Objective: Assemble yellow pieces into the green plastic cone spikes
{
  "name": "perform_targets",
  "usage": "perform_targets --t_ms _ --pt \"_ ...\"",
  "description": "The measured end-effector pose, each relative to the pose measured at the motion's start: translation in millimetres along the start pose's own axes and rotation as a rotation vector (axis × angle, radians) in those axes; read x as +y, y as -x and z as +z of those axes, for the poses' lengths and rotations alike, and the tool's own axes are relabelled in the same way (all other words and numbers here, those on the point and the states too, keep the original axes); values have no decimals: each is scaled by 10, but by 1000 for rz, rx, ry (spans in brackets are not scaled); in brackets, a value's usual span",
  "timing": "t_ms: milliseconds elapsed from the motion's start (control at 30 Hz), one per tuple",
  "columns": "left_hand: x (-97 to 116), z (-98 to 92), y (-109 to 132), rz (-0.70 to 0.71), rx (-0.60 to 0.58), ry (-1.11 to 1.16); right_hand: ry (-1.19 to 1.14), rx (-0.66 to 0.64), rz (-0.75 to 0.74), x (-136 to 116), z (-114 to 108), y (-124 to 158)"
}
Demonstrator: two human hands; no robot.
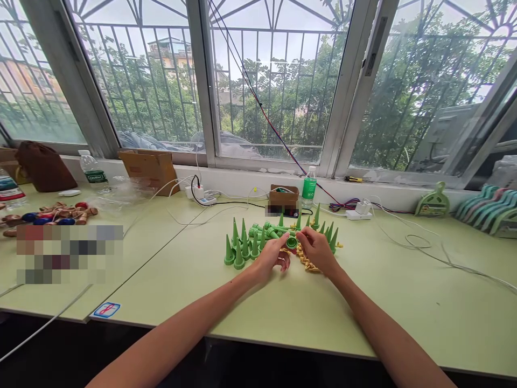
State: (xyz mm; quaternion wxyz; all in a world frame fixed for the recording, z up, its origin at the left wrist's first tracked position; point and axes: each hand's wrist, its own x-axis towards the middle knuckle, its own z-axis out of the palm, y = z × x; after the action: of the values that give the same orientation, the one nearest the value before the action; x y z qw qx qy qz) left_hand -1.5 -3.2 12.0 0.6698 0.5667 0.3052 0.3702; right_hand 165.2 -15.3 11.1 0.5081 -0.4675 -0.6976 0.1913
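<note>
Now a round green plastic piece, likely light, best rim-held, is gripped by left hand; right hand: grasp unclear.

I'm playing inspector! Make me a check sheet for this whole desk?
Surface: pale yellow-green table.
Things at the hands: green cones standing point up; yellow pieces heaped beside them.
Clutter: wooden pieces, cardboard box, green-labelled bottle.
Hands: left hand holds a green piece, round opening showing; right hand is at its edge, grip unclear.
Cables: white cable loose at right; dark bundle near the wall.
Surroundings: windows; trees outside.
</note>
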Motion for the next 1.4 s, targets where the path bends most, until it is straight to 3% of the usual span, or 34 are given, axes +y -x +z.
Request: perform_targets --t_ms 600,900,1133,1400 --pt "10 14 62 239 50 -334 109 40 -57 48 6 -27" --pt "-27 12 56 277 107 -392 144 36 -61 43 20 -25" --pt "-31 11 40 428 182 -468 113 9 -40 57 36 -22" --pt "-55 -15 2 447 234 -497 155 25 -80 20 67 -23"
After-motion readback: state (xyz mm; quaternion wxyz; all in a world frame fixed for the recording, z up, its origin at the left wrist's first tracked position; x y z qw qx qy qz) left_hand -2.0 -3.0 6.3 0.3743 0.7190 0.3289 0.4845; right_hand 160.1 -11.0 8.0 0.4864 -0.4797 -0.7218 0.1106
